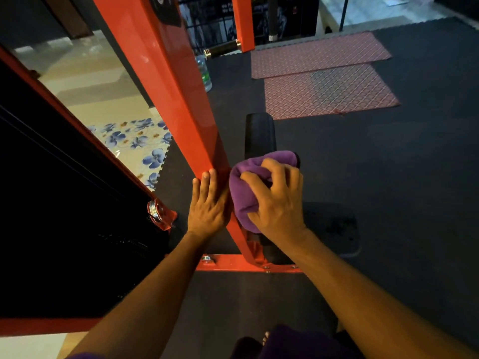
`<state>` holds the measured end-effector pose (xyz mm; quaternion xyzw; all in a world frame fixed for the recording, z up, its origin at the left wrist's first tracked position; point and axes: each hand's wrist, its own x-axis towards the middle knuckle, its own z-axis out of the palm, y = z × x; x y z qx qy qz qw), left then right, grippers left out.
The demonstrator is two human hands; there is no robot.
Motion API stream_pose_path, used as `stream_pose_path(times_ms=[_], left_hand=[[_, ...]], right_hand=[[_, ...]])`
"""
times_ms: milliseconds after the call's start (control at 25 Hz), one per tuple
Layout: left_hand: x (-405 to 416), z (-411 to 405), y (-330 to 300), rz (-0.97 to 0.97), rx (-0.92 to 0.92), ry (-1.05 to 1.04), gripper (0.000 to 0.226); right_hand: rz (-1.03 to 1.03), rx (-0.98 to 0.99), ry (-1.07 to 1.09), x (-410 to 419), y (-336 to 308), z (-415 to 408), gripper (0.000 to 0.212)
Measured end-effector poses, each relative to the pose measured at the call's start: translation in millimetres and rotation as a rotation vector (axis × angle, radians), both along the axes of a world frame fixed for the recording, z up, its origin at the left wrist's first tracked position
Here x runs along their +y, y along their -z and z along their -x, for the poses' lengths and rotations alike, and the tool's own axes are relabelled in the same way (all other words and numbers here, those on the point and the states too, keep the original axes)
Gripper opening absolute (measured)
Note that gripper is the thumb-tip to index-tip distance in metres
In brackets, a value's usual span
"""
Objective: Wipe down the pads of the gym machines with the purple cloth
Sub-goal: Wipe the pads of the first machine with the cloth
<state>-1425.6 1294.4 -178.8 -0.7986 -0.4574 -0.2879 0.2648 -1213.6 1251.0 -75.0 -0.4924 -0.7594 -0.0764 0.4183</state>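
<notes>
A bunched purple cloth point(243, 195) lies on a narrow black pad point(260, 136) that runs along the slanted red beam point(166, 81) of a gym machine. My right hand point(276, 200) grips the cloth with curled fingers and presses it against the pad. My left hand point(208, 203) rests flat on the red beam just left of the cloth, fingers straight. Below the cloth the pad is hidden by my right hand. A black seat pad point(334, 226) lies lower right of that hand.
A red base bar point(228, 264) with bolts crosses under my wrists. A dark weight stack housing point(64, 203) fills the left. Two red patterned mats point(329, 92) lie on black rubber floor point(414, 164). A water bottle point(204, 73) stands behind the beam. Flowered flooring point(140, 141) shows left.
</notes>
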Motion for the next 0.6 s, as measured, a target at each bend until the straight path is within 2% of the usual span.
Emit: stream_pose_path(times_ms=[80,160,280,480,520,600], left_hand=[[-9,-3,17,0.062,-0.009,0.016,0.070],[-15,-9,33,0.124,-0.031,-0.041,0.053],[-11,-20,37,0.186,-0.060,-0.168,0.052],[-16,-24,37,0.254,-0.070,-0.241,0.055],[-18,-25,36,0.276,-0.077,-0.250,0.055],[-23,-29,32,0.303,-0.073,-0.254,0.055]], right_hand=[[-0.020,0.029,-0.086,-2,21,-12,0.068],[0.044,-0.009,-0.142,-15,63,-25,0.077],[0.361,-0.061,-0.086,-43,136,-34,0.084],[0.758,0.017,-0.035,-63,192,-25,0.063],[0.824,0.063,-0.012,-66,197,-27,0.058],[0.852,0.299,0.042,-75,190,-35,0.053]])
